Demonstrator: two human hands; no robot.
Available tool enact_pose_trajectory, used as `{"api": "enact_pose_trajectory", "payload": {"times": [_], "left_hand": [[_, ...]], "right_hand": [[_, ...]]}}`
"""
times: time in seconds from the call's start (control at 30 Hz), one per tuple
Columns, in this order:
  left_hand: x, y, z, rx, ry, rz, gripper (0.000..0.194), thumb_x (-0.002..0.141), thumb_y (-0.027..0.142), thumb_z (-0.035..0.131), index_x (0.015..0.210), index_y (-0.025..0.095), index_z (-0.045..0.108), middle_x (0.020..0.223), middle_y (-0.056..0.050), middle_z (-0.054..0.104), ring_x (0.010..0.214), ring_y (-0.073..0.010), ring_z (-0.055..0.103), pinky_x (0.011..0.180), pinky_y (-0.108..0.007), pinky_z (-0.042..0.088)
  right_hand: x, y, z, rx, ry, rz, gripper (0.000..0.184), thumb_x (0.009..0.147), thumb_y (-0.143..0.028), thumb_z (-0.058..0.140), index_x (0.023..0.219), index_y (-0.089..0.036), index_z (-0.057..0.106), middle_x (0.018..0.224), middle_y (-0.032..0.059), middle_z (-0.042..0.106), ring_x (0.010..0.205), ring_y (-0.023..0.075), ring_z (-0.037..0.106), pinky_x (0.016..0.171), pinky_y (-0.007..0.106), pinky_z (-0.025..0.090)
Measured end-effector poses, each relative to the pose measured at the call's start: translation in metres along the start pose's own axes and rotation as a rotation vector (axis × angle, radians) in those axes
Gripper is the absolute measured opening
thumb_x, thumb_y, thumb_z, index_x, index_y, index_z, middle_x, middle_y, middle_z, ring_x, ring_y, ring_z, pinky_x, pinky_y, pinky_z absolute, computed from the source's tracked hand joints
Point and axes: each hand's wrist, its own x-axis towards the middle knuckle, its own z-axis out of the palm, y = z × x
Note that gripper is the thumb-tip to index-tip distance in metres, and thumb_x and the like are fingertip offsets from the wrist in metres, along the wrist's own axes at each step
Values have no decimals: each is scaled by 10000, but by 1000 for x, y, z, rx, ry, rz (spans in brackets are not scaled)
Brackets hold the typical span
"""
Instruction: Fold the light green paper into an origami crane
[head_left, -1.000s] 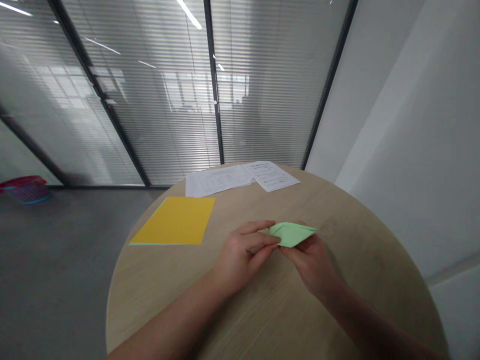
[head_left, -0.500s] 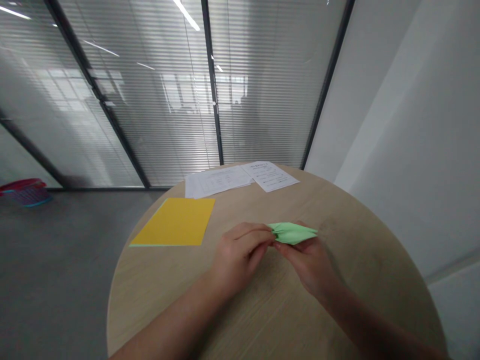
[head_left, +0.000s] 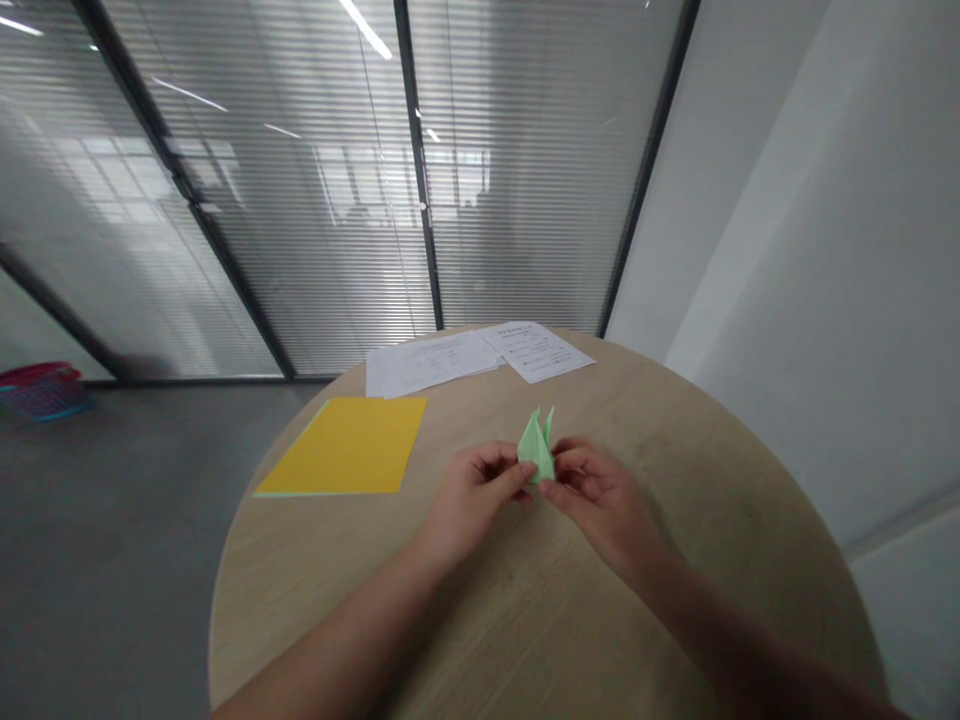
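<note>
A small folded piece of light green paper (head_left: 538,445) stands upright above the round wooden table (head_left: 675,430), its two pointed tips up. My left hand (head_left: 476,495) pinches its lower left side with curled fingers. My right hand (head_left: 600,500) pinches its lower right side, fingers closed on the paper. Both hands meet just above the table's middle.
A stack of yellow paper (head_left: 345,458) lies on the table's left part. White printed sheets (head_left: 472,357) lie at the far edge. Glass walls with blinds stand behind, a white wall on the right. A red and blue basket (head_left: 41,390) sits on the grey floor far left.
The green paper lay flat and pointed right between my hands. It now stands upright with its points up, and both hands have closed in under it.
</note>
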Motion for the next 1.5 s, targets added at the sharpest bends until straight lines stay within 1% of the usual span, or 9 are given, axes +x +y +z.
{"api": "enact_pose_trajectory", "payload": {"times": [0.1, 0.27, 0.43, 0.53, 0.7, 0.97, 1.27, 1.37, 1.5], "left_hand": [[1, 0, 0, -34, -20, -37, 322, 742, 457, 788, 810, 158, 688, 718, -5, 663, 610, -118, 586, 624, -260, 516], [4, -1, 0, -20, -3, -35, 317, 737, 442, 792, 786, 152, 675, 663, 8, 628, 582, -113, 559, 565, -244, 501], [5, -2, -1, 19, -1, -15, 292, 742, 408, 795, 808, 150, 675, 705, 1, 643, 621, -118, 577, 609, -251, 512], [6, -5, -3, 52, 6, 2, 259, 758, 381, 780, 833, 153, 685, 733, -8, 661, 658, -134, 603, 660, -272, 517], [8, -10, -9, 86, -57, 65, 187, 779, 309, 768, 876, 152, 736, 847, -46, 745, 804, -184, 673, 813, -320, 518], [5, 0, -13, 51, -70, 59, 106, 722, 233, 801, 792, 160, 771, 755, -26, 750, 696, -150, 642, 718, -270, 520], [0, 5, -6, 68, -60, 66, 121, 726, 226, 804, 793, 148, 741, 776, -46, 727, 703, -171, 662, 665, -273, 555], [0, 4, -11, 121, 20, 176, 282, 731, 217, 825, 976, 168, 695, 865, -42, 737, 754, -164, 687, 680, -257, 568], [-4, 13, -19, 365, 115, 482, 546, 791, 165, 785, 1292, 232, 577, 1228, -100, 704, 1006, -190, 704, 756, -268, 606]], "right_hand": [[1, -1, 2, 119, -65, 92, 259, 725, -407, 842, 842, -219, 708, 1198, 67, 645, 1041, 199, 654, 854, 318, 566], [3, 1, 3, 192, -83, 239, 342, 714, -432, 858, 915, -195, 714, 905, 45, 729, 801, 158, 657, 786, 310, 534], [5, 5, 3, 139, -18, 235, 359, 679, -415, 872, 899, -190, 700, 856, 40, 725, 792, 168, 668, 769, 306, 537], [4, 5, 3, 46, -2, 139, 282, 721, -385, 834, 891, -206, 698, 863, 42, 715, 811, 182, 684, 773, 317, 557], [0, -8, 1, -305, -19, -214, 70, 876, -280, 711, 924, -242, 747, 926, 53, 690, 884, 174, 674, 785, 298, 557], [-2, -11, -6, -532, -36, -523, 157, 938, -220, 642, 1063, -256, 730, 1017, 46, 731, 912, 155, 703, 818, 277, 578], [-7, -2, 0, -308, 90, -241, 185, 832, -258, 717, 976, -233, 604, 892, 19, 698, 789, 152, 714, 706, 245, 578], [-6, -3, -3, -339, 116, -218, 175, 827, -254, 711, 964, -231, 603, 888, 18, 702, 794, 154, 716, 714, 246, 572], [-3, -7, -8, -401, 165, -238, 157, 823, -249, 717, 924, -226, 600, 827, 3, 687, 753, 142, 702, 691, 228, 554]]}}
